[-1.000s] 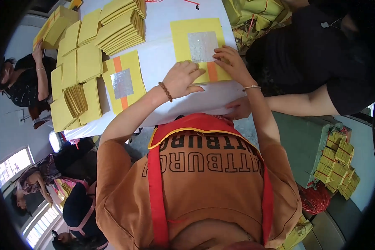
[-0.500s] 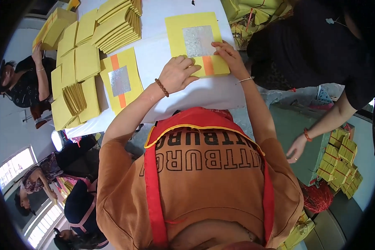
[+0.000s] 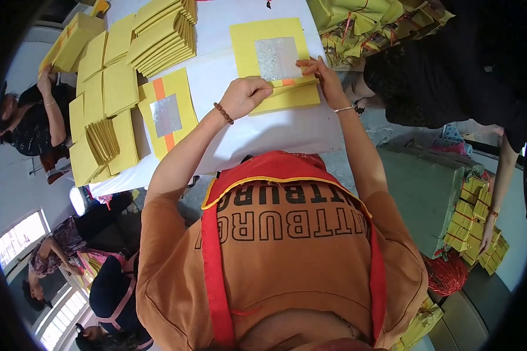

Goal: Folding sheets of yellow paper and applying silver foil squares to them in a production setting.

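Left hand (image 3: 246, 95): pinches the near fold's left end
Right hand (image 3: 327, 81): apart, fingertips at right edge, grip unclear
Yellow sheet (image 3: 246, 55): on the white table (image 3: 214, 55), between both hands
Folding: seemingly underway; next move calls for even creasing

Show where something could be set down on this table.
Bare white table shows between folded yellow stacks and the partly folded sheet, and at the near edge, between that sheet and the red apron. Crowded: the left side, under stacks and a flat sheet, and the sheet the left hand and right hand touch.
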`<state>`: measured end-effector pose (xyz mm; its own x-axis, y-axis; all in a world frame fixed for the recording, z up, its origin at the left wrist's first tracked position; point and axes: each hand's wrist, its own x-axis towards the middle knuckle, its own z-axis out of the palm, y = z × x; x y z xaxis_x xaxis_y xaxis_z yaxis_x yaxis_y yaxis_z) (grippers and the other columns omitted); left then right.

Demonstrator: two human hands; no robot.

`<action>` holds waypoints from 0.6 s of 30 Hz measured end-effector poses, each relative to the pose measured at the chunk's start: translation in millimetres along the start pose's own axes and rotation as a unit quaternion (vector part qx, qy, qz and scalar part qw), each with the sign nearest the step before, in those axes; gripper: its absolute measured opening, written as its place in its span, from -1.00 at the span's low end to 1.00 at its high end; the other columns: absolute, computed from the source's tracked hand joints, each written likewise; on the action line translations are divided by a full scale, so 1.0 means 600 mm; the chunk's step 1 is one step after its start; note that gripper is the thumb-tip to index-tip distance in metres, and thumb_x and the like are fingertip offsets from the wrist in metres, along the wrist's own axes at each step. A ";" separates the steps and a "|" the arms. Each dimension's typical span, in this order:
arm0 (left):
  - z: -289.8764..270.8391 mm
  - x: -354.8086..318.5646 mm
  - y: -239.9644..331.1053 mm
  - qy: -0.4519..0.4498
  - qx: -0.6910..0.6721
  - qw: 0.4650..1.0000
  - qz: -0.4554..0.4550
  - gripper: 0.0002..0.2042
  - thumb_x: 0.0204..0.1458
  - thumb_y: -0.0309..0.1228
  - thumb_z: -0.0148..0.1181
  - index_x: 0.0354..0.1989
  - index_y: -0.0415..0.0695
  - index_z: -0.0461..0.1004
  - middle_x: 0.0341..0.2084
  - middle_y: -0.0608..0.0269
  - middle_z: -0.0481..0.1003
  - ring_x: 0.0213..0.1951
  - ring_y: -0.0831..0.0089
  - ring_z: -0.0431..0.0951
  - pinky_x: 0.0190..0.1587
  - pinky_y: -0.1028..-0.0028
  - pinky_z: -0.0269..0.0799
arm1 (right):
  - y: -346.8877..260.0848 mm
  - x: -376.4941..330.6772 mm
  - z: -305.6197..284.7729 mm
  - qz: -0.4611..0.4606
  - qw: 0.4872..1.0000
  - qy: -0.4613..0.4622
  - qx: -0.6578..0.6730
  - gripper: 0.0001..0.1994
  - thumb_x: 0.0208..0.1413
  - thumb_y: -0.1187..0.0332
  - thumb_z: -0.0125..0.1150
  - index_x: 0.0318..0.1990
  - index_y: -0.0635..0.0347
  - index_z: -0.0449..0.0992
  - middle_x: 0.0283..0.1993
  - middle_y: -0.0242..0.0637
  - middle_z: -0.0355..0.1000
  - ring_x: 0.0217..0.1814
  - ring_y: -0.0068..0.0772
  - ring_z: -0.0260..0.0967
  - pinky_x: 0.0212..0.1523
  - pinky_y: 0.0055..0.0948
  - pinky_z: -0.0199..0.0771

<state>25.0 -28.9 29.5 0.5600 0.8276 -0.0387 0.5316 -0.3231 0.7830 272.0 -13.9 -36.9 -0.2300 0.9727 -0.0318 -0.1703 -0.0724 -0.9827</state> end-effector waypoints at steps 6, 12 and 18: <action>0.000 0.004 0.003 -0.002 -0.024 0.999 -0.044 -0.80 -0.01 -0.34 0.04 -0.39 -0.22 0.49 -0.57 0.09 0.48 -0.53 0.27 0.47 -0.43 0.38 0.35 | 0.003 0.001 -0.003 0.001 1.000 -0.011 0.012 -0.50 0.26 0.06 -0.37 -0.44 0.20 0.45 0.07 -0.16 0.30 0.09 -0.39 0.18 0.12 -0.45 0.07; 0.007 0.007 -0.014 0.015 -0.053 0.998 -0.029 -0.80 0.00 -0.37 0.04 -0.45 -0.28 0.47 -0.71 0.38 0.37 -0.63 0.69 0.28 -0.57 0.60 0.23 | -0.005 0.002 0.004 0.035 0.999 0.007 0.029 -0.51 0.26 0.06 -0.36 -0.42 0.21 0.44 0.08 -0.14 0.29 0.08 -0.40 0.20 0.11 -0.47 0.09; 0.006 0.011 -0.015 0.008 -0.073 0.996 -0.057 -0.80 0.00 -0.36 0.05 -0.46 -0.27 0.47 -0.72 0.43 0.35 -0.62 0.72 0.27 -0.58 0.62 0.21 | -0.002 0.003 0.001 0.043 0.998 -0.001 0.041 -0.51 0.26 0.05 -0.37 -0.41 0.21 0.44 0.08 -0.17 0.29 0.10 -0.41 0.19 0.12 -0.46 0.09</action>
<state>26.5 -22.0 20.0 0.4904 0.8628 -0.1230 0.4928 -0.1581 0.8557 271.1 -12.3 -35.9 -0.2498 0.9614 -0.1150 -0.2271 -0.1737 -0.9583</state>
